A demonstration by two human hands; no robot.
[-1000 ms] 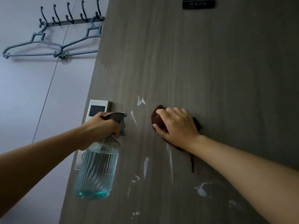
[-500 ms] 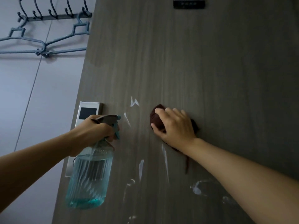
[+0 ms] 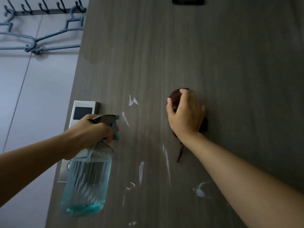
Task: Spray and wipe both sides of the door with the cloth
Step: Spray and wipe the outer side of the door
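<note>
Door (image 3: 205, 55), dark wood grain, fills most of view; white streaks (image 3: 166, 158) scattered over its lower half. Wall (image 3: 32, 99) to the left, hook rack with hangers (image 3: 37, 41) up top. Lock plate (image 3: 82, 112) at the door's left edge. Left hand (image 3: 92, 129) grips bottle (image 3: 87, 180) by the neck, nozzle toward door. Right hand (image 3: 185, 116), fingers curled, presses brown cloth (image 3: 174, 97) against door, mid-height, right of the streaks.
</note>
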